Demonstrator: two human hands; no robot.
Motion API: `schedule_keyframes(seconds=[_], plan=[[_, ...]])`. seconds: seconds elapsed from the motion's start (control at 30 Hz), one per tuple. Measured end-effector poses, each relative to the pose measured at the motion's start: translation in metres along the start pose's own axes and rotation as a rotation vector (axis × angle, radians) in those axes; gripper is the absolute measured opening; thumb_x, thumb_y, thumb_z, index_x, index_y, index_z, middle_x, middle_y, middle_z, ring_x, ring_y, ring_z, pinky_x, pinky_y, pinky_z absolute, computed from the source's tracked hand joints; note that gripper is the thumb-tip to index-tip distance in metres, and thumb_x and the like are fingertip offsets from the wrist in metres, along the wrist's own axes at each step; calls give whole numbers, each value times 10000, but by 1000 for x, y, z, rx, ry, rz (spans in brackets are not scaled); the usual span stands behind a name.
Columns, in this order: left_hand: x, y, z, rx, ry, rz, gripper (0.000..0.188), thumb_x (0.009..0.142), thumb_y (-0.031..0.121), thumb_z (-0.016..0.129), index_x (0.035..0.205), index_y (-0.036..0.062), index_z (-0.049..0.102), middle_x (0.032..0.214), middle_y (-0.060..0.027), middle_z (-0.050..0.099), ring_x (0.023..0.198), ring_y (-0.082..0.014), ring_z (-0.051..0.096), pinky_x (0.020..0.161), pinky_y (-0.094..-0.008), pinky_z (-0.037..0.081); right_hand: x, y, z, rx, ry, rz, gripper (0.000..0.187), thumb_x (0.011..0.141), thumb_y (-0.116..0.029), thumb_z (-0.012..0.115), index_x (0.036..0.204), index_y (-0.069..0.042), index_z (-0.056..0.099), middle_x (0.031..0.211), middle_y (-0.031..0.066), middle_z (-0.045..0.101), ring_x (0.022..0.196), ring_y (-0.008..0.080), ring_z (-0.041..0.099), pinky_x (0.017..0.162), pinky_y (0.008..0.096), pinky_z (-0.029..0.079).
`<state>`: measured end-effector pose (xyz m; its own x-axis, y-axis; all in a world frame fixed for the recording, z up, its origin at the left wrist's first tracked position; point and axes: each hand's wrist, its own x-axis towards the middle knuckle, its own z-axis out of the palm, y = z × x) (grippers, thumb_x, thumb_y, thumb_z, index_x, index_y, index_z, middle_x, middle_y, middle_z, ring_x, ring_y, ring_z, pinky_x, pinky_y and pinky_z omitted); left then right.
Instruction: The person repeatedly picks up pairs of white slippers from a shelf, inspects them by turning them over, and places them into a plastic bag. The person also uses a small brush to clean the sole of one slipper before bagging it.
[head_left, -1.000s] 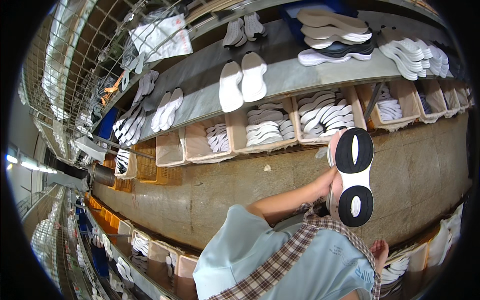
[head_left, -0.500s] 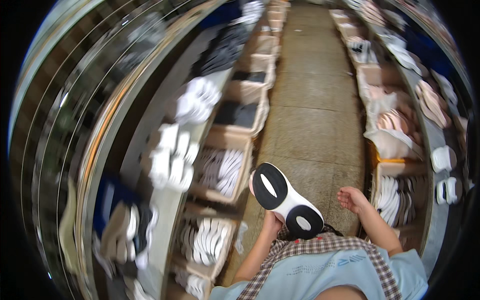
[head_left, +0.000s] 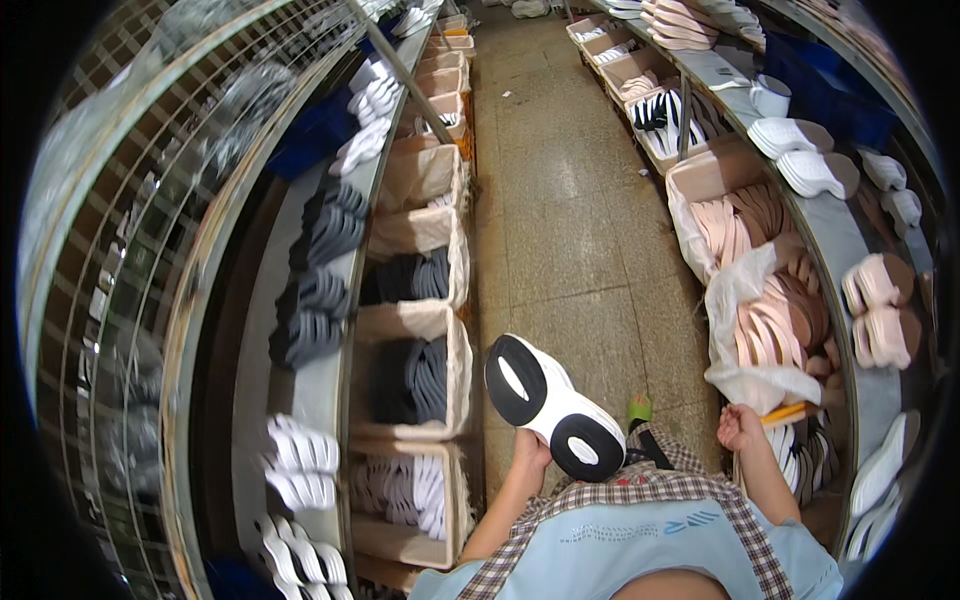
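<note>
My left hand [head_left: 533, 452] is closed around the edge of a shoe sole [head_left: 550, 408]. The sole is white with two black pads on its underside, each having a white oval in the middle. It is held tilted in front of my body with the underside up, and another layer shows behind its upper edge. My right hand [head_left: 740, 428] hangs beside the right-hand row of bins, close to a bin lined with white plastic [head_left: 730, 375]. Its fingers are loosely curled, a little apart, with nothing visible in them.
An aisle floor [head_left: 550, 200] runs ahead between two rows. Lined bins [head_left: 460, 350] of soles stand under the left shelf [head_left: 240, 400]; grey and white soles lie on it. Opposite, a metal shelf [head_left: 820, 230] carries white and pink soles above more bins. A wire rack [head_left: 100, 300] rises far left.
I have moved along the aisle, and the shelves and bins have shifted in view. The sole stays in my left hand. My right hand has dropped slightly and moved right.
</note>
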<state>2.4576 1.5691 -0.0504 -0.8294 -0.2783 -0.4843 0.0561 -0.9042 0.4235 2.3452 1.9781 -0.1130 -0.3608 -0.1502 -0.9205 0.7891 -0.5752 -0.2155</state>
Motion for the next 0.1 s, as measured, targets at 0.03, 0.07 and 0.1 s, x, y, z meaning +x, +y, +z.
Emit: schedule_keyframes(seconds=[0.03, 0.07, 0.1], plan=[[18, 8, 18, -5, 60, 17, 442, 935, 378, 440, 1204, 37, 524, 1196, -105, 580, 1073, -254, 562, 927, -400, 454, 21, -23, 25, 26, 23, -42, 150, 816, -193, 538, 684, -124, 555, 631, -11, 606, 530, 135, 549, 494, 287, 439], [38, 15, 39, -7, 66, 51, 447, 936, 384, 437, 1207, 38, 523, 1198, -104, 579, 1074, -254, 562, 925, -398, 456, 39, -49, 52, 41, -9, -52, 149, 819, -190, 531, 686, -125, 545, 637, -10, 608, 531, 134, 549, 486, 284, 433], [61, 24, 58, 2, 66, 83, 452, 937, 390, 433, 1209, 39, 522, 1200, -104, 579, 1074, -254, 562, 922, -397, 458, 59, -72, 83, 1, -85, -92, 138, 819, -185, 528, 698, -120, 539, 637, -14, 607, 540, 131, 545, 492, 280, 428]])
